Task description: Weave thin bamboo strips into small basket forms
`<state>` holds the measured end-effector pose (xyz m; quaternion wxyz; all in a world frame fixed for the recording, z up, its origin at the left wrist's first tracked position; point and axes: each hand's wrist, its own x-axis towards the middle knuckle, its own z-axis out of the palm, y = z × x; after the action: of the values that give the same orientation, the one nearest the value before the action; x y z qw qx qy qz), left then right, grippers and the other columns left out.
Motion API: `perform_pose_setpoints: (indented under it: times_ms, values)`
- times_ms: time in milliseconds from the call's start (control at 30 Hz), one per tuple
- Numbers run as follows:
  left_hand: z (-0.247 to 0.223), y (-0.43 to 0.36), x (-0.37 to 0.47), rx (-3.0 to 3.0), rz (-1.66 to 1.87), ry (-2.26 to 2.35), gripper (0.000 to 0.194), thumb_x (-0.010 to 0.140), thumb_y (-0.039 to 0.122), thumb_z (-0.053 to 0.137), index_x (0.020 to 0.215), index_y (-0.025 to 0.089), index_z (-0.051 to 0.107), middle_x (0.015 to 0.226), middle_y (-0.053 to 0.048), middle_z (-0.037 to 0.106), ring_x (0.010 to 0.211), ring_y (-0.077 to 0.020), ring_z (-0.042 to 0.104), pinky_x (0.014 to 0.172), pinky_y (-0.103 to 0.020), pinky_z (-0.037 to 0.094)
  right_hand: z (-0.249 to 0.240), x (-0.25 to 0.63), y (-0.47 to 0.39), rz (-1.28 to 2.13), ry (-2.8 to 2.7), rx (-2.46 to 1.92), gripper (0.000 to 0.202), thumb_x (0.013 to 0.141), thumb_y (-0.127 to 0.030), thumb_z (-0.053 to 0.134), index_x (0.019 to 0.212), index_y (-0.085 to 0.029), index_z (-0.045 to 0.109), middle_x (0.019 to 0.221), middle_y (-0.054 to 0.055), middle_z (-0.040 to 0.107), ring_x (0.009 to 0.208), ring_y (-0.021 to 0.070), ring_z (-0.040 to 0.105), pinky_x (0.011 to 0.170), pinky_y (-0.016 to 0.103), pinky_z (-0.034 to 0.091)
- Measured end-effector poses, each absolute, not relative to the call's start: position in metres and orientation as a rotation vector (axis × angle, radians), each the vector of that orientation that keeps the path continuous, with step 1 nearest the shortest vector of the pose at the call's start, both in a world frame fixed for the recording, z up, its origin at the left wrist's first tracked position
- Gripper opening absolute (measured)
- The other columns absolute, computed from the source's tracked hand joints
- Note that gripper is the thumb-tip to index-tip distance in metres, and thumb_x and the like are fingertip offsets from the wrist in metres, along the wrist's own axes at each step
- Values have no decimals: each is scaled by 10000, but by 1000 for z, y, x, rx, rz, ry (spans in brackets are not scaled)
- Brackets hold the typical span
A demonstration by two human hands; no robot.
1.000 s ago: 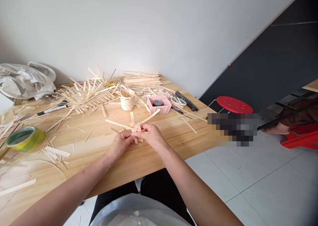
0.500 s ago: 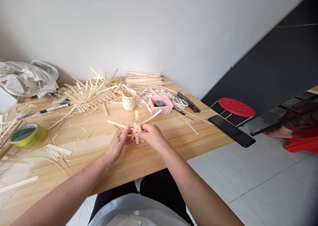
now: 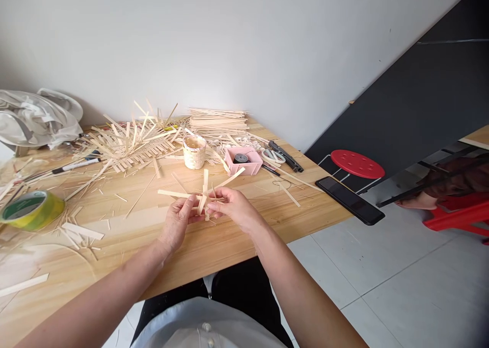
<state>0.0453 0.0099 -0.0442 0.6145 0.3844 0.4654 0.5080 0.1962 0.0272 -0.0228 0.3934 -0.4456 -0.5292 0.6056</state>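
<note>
Several pale flat bamboo-like strips point(image 3: 204, 197) cross one another in a star shape just above the near part of the table. My left hand point(image 3: 181, 216) pinches the crossed strips from the left, thumb on top. From the right, my right hand point(image 3: 228, 204) grips them with thumb and fingers. The strip ends fan out to the left, up and to the right. My fingers partly cover the crossing. Beyond my hands a small woven basket point(image 3: 194, 153) stands upright on the table.
A pink box point(image 3: 244, 165) with a dark spool, white scissors point(image 3: 273, 156) and a black-handled tool point(image 3: 286, 157) lie behind on the right. A phone point(image 3: 349, 200) rests at the table's right edge. Green-yellow tape point(image 3: 49, 210), loose strips point(image 3: 126, 144) and a strip stack point(image 3: 218, 122) occupy the left and back.
The whole view has shifted slightly, so the table things sit a little further left. Both hands keep hold of the crossed strips, which are turned slightly.
</note>
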Motion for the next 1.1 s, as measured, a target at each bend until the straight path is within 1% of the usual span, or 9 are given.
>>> perform_pose_setpoints:
  times_ms: [167, 300, 400, 633, 733, 833, 900, 1000, 1100]
  values:
    - [-47, 10, 44, 888, 1163, 1091, 414, 630, 517, 663, 755, 122, 663, 781, -69, 700, 681, -179, 643, 649, -303, 516, -24, 197, 30, 1417, -1400, -1233, 139, 661, -202, 624, 781, -165, 564, 760, 1, 627, 550, 97, 607, 380, 147, 401]
    - [-47, 10, 42, 890, 1154, 1109, 409, 615, 514, 667, 743, 126, 671, 790, -75, 704, 676, -182, 645, 642, -307, 514, -19, 203, 30, 1542, -1380, -1133, 225, 656, -106, 609, 857, -180, 541, 942, 6, 600, 650, 92, 637, 469, 151, 477]
    - [-45, 10, 42, 910, 1143, 1132, 414, 619, 507, 660, 747, 114, 678, 778, -88, 703, 676, -186, 644, 638, -305, 514, -10, 211, 30, 1642, -1415, -1114, 193, 709, -104, 574, 884, -176, 536, 1039, 34, 580, 706, 100, 655, 474, 137, 472]
    - [-41, 11, 41, 967, 1099, 1129, 408, 646, 506, 641, 751, 114, 685, 739, -84, 700, 675, -185, 645, 634, -290, 509, 8, 218, 30, 1538, -1647, -1409, 158, 763, -138, 531, 909, -197, 519, 1233, 65, 521, 493, 66, 606, 378, 181, 396]
    - [-43, 12, 40, 971, 1083, 1115, 405, 658, 503, 636, 771, 117, 686, 752, -82, 702, 683, -180, 645, 651, -290, 508, 14, 218, 28, 1099, -1900, -1577, 65, 751, -163, 551, 810, -189, 559, 1016, 42, 620, 491, 88, 570, 448, 227, 404]
    - [-44, 12, 40, 984, 1071, 1112, 410, 667, 509, 628, 786, 120, 685, 763, -81, 704, 693, -184, 646, 657, -293, 507, 18, 221, 28, 569, -2227, -1531, 63, 729, -141, 596, 678, -178, 590, 727, 19, 622, 713, 172, 582, 627, 277, 411]
    - [-44, 13, 38, 998, 1055, 1108, 410, 679, 514, 615, 788, 125, 685, 772, -79, 707, 701, -186, 648, 661, -292, 506, 19, 224, 32, 445, -2374, -1366, 99, 729, -116, 601, 645, -168, 591, 718, 21, 620, 832, 192, 561, 726, 299, 394]
    - [-43, 14, 36, 1018, 1028, 1091, 391, 694, 504, 608, 794, 134, 687, 785, -73, 710, 715, -184, 648, 673, -291, 508, 16, 229, 41, 683, -2357, -1211, 87, 727, -93, 588, 776, -165, 597, 806, 13, 633, 814, 154, 568, 734, 274, 405]
    - [-43, 16, 32, 1032, 1009, 1078, 377, 699, 485, 614, 804, 130, 687, 802, -77, 710, 727, -188, 648, 672, -292, 512, 15, 232, 49, 1023, -2255, -1148, 368, 683, -83, 615, 1029, -186, 543, 973, 21, 626, 825, 139, 585, 706, 245, 431]
